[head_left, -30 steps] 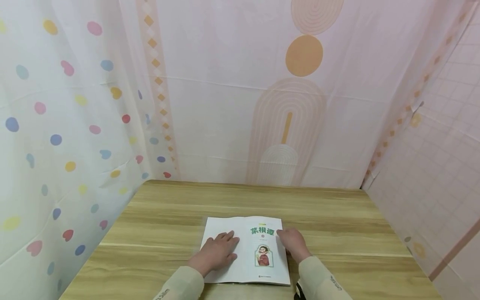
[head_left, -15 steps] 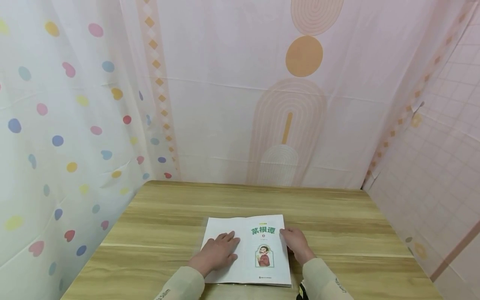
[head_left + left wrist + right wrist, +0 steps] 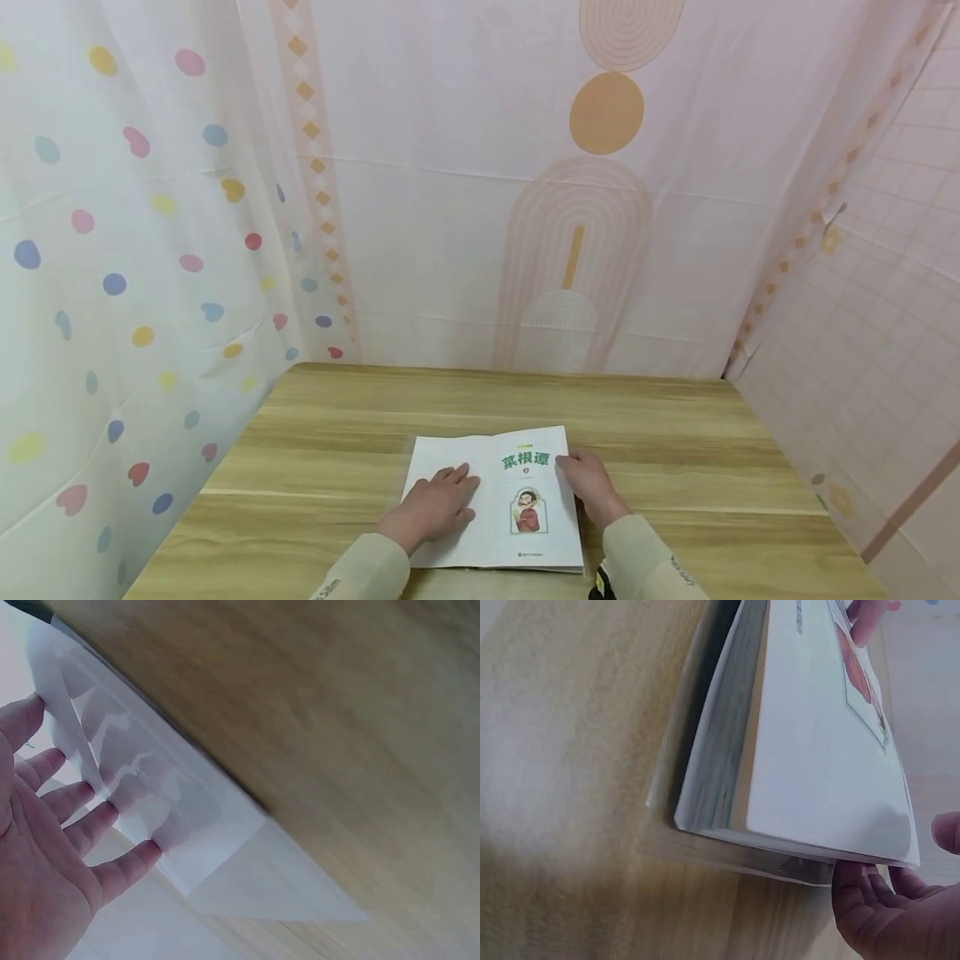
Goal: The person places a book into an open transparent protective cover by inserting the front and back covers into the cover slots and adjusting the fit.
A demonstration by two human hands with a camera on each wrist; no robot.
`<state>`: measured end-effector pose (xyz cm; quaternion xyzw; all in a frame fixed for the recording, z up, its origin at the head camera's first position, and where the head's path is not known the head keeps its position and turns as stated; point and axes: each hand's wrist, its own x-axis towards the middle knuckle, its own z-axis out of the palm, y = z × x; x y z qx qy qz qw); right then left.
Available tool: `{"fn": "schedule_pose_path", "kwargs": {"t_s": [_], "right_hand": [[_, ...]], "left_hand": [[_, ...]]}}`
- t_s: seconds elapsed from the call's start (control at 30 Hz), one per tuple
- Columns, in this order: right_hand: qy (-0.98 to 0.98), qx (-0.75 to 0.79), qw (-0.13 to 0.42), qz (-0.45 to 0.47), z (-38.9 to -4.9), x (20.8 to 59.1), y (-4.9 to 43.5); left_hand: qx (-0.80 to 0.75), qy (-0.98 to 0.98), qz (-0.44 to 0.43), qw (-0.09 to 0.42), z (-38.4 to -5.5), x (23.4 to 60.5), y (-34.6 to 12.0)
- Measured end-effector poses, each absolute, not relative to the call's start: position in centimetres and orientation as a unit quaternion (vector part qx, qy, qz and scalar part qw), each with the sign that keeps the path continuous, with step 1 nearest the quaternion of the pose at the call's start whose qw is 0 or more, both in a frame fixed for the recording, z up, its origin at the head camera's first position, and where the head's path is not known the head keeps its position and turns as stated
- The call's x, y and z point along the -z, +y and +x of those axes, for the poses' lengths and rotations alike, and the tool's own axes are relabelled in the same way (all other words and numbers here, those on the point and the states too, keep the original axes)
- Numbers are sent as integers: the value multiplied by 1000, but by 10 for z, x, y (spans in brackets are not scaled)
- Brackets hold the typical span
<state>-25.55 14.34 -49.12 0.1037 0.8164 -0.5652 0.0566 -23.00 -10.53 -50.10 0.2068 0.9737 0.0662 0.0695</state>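
Note:
An open book (image 3: 491,546) lies on the wooden table in the head view. Its left page (image 3: 444,454) is white; the right page (image 3: 558,533) has green Chinese characters above a picture of a figure in red. My left hand (image 3: 435,507) rests on the left page with its fingers spread. Along the left edge, a clear plastic cover (image 3: 285,877) sticks out in the left wrist view. My right hand (image 3: 590,485) holds the right page by its outer edge, slightly raised. In the right wrist view its fingers (image 3: 855,896) curl under the page, and the thumb shows above.
The wood-grain table (image 3: 660,433) stretches out behind and to both sides of the book. Patterned curtains (image 3: 420,183) hang at the back, left and right. A dark strap (image 3: 602,583) shows by the right sleeve.
The top outer corner of the right page has risen a little, and my right hand has shifted slightly to the right. My left hand has stayed in place.

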Motion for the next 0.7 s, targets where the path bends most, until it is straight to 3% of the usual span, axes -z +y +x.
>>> {"fn": "schedule_pose_path", "kwargs": {"t_s": [0.7], "right_hand": [[827, 546, 53, 121, -254, 487, 136]], "left_hand": [[-65, 973, 211, 70, -228, 498, -105]]}}
